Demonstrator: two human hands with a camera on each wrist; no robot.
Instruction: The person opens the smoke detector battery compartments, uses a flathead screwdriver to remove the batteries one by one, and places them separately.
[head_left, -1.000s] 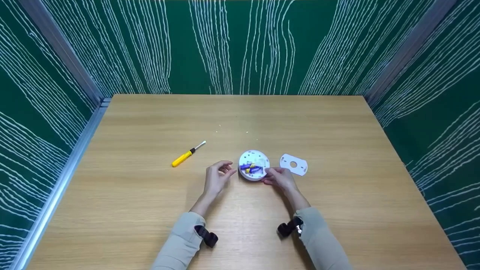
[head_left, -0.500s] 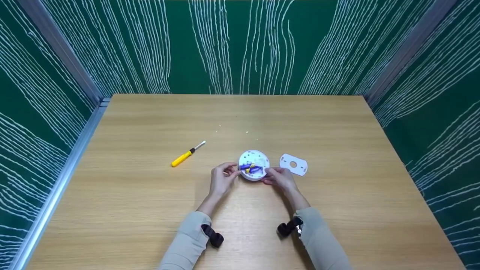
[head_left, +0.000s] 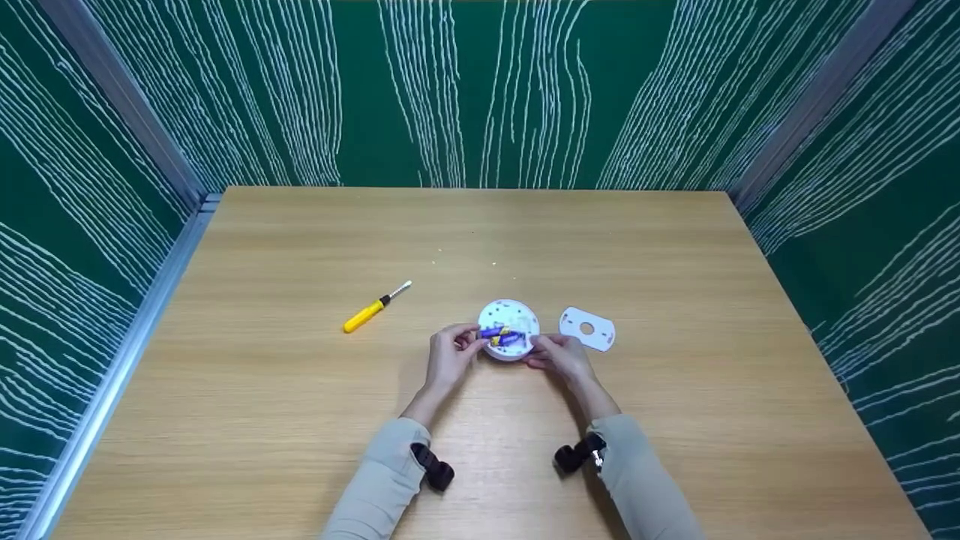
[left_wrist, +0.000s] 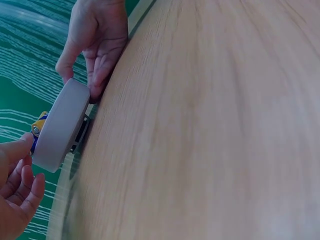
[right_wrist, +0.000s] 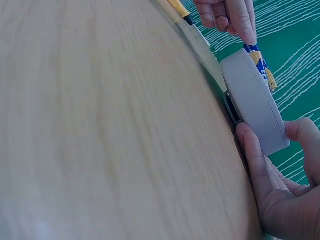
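A round white smoke alarm (head_left: 509,309) is held just over the table, its back facing up. Blue-and-yellow batteries (head_left: 508,339) lie across that open back and stand proud of it in the right wrist view. My right hand (head_left: 562,358) grips the alarm's right edge, thumb on top and fingers beneath, as the right wrist view shows. At the opposite side, my left hand (head_left: 451,358) pinches the outer end of one battery (right_wrist: 257,61) between thumb and forefinger. In the left wrist view, the thumb tip meets the battery end beside the alarm's rim, other fingers loosely bent.
Right of the alarm lies a white mounting plate (head_left: 600,337) with a round hole in its middle. A yellow-handled screwdriver (head_left: 364,316) lies to the left. Tiny white crumbs are scattered on the wooden table (head_left: 300,420) behind the alarm. Green walls with white streaks surround it.
My left hand has moved right, from beside the smoke alarm to the end of a battery. The right hand and the alarm have stayed in place.
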